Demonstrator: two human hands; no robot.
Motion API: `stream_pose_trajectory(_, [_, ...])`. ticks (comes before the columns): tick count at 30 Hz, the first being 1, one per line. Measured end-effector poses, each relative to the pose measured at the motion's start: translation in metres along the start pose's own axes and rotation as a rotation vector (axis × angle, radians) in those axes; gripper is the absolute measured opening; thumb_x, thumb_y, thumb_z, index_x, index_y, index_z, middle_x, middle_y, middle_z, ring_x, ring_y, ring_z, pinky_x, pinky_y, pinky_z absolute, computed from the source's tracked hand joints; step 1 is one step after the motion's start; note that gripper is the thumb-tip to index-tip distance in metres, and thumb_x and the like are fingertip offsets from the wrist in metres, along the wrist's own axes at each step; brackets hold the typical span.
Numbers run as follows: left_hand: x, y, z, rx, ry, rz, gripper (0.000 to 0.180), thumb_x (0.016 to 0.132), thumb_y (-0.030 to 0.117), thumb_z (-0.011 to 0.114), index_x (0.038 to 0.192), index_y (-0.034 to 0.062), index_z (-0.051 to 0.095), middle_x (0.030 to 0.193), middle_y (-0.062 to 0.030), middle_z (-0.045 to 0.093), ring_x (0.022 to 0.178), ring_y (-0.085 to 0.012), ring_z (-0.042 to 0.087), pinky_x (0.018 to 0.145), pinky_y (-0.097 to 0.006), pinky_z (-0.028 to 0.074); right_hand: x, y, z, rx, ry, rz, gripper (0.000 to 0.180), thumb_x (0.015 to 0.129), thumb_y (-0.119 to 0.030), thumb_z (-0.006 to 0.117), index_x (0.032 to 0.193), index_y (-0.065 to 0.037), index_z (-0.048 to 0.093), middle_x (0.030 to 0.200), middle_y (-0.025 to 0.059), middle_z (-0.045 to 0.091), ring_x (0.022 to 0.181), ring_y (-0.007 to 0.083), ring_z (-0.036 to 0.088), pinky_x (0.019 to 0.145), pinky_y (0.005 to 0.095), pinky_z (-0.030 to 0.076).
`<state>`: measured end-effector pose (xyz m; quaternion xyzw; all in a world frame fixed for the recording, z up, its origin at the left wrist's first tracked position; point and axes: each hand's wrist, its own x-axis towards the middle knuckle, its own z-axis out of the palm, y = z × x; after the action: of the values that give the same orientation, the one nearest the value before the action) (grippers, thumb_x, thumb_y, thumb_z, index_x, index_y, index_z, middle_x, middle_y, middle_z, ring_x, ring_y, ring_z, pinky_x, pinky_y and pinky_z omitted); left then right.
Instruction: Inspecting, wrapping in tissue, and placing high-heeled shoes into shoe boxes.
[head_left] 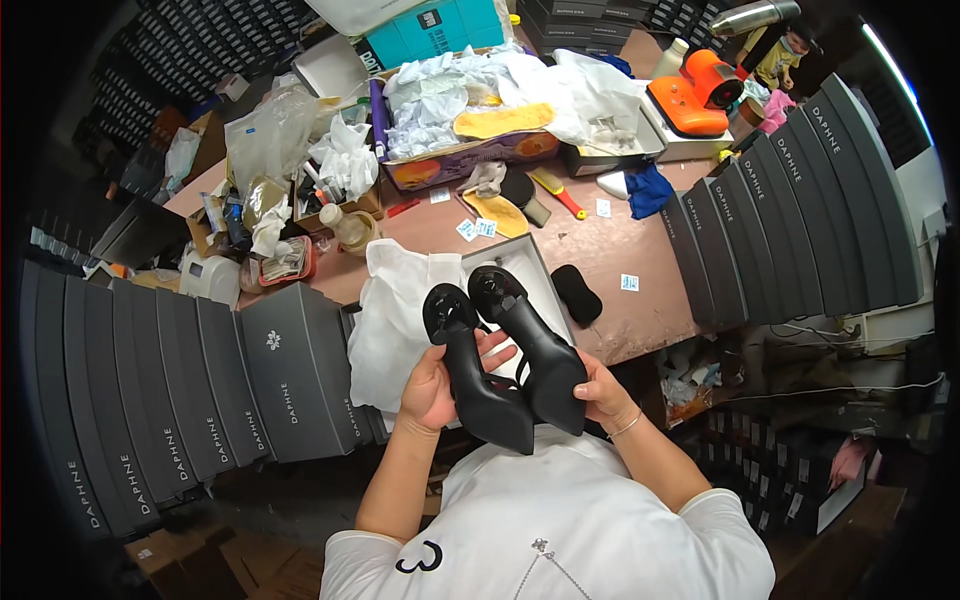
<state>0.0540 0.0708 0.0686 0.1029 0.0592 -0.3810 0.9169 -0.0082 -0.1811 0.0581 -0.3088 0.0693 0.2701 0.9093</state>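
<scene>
1. A cluttered workshop seen from above: a brown worktable (610, 250) piled with white tissue paper (480, 85), loose insoles and small tools, with rows of dark grey shoe boxes (200, 370) stacked on both sides.
2. An open grey box (545, 275) lined with white paper lies on the table just beyond the hands.
3. The left hand (432, 385) wraps its fingers around one black high-heeled shoe (478, 375), holding it near the middle of the sole.
4. The right hand (600, 392) closes around the toe end of a second black shoe (535, 345).
5. Both shoes are held above the table edge, close to the chest, touching side by side.
6. They look light and stiff in the sole, with thin straps that seem delicate; the sole or heel looks the safer grip.
</scene>
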Motion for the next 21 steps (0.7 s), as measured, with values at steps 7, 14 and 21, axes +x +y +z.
stream_pose_trajectory(7, [0.006, -0.007, -0.003, 0.047, -0.009, -0.007, 0.052, 0.093, 0.037, 0.048, 0.13, 0.0003, 0.047, 0.144, -0.0242, 0.034, 0.132, -0.0449, 0.034, 0.099, -0.055, 0.041, -0.001, -0.003, -0.022, -0.028, -0.032, 0.015, 0.07, 0.069, -0.008, 0.073, 0.131, 0.0, 0.043, 0.119, 0.0138, 0.058, 0.108, 0.0231, 0.06, 0.097, 0.0369, 0.047])
stream_pose_trajectory(14, [0.029, -0.009, 0.001, 0.09, 0.098, -0.035, 0.047, 0.096, 0.033, 0.042, 0.129, 0.0003, 0.045, 0.142, -0.026, 0.036, 0.124, -0.0455, 0.044, 0.098, -0.053, 0.042, -0.012, -0.041, -0.053, -0.249, 0.219, -0.262, 0.063, 0.068, -0.002, 0.072, 0.127, 0.002, 0.05, 0.115, 0.009, 0.06, 0.103, 0.0181, 0.061, 0.093, 0.0323, 0.048])
stream_pose_trajectory(21, [0.042, -0.006, 0.013, 0.226, 0.18, -0.061, 0.04, 0.096, 0.026, 0.04, 0.127, 0.0002, 0.044, 0.134, -0.0253, 0.044, 0.115, -0.0404, 0.052, 0.097, -0.052, 0.044, 0.018, -0.101, -0.199, -2.074, 0.625, -0.374, 0.052, 0.076, -0.008, 0.067, 0.123, 0.006, 0.05, 0.109, 0.0191, 0.057, 0.096, 0.0256, 0.057, 0.083, 0.0326, 0.045])
